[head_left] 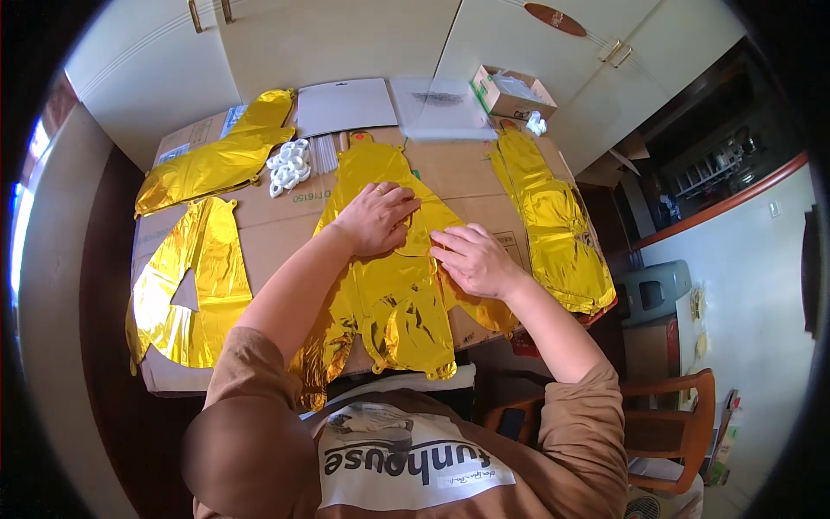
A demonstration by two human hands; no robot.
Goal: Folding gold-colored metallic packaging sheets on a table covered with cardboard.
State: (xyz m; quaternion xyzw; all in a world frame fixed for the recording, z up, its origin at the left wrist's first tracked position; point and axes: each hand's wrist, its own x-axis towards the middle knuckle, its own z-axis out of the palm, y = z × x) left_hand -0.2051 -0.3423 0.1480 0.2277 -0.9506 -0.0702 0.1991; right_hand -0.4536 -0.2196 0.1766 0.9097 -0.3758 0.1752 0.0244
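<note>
A flat gold foil balloon [380,285] lies at the middle of the table, partly folded, its lower end hanging over the near edge. On its upper part rests my left hand [378,218], fingers slightly bent and a ring on one of them. My right hand [475,261] is at the balloon's right side, its fingertips closed on a foil edge; the thumb is mostly hidden. Beside my left arm lies a triangular gold foil balloon [216,285] with an opening in it. Another gold balloon [220,156] is at the far left, and a stack of gold balloons [558,229] at the right.
Cardboard [285,221] covers the table. White rings [290,167] lie in a pile beside thin clear straws [323,154]. Behind stand a white board [346,107], a clear plastic sheet [439,108] and an open box [510,93]. A wooden chair [692,415] is at the right.
</note>
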